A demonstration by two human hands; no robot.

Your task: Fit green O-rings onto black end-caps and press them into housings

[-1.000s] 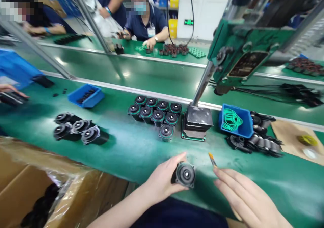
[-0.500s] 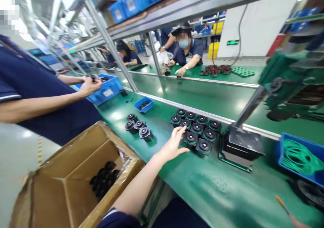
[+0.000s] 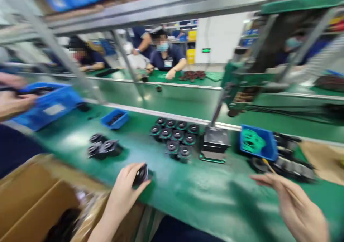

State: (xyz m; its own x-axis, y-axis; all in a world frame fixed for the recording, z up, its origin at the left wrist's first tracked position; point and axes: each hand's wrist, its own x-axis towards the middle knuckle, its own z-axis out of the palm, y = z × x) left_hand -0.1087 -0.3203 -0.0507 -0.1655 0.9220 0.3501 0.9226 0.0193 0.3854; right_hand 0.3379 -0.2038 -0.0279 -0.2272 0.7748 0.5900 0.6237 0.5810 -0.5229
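Left grip [image 3: 125, 185] in a thumb-and-finger clasp, right grip [image 3: 298, 206] in a fingertip pinch, well apart

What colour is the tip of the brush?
The brush tip is yellow-orange, shown best in the head view.

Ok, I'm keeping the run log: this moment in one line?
left hand: grips black part | right hand: holds orange-tipped tool | blue bin: green rings

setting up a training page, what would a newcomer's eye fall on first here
Probably the green machine at upper right, looming over the table. Next, perhaps the bright green rings in the blue bin below it, and the black cluster near the centre. Nearer, the left hand grips a black part, and the right hand holds a brush at lower right.
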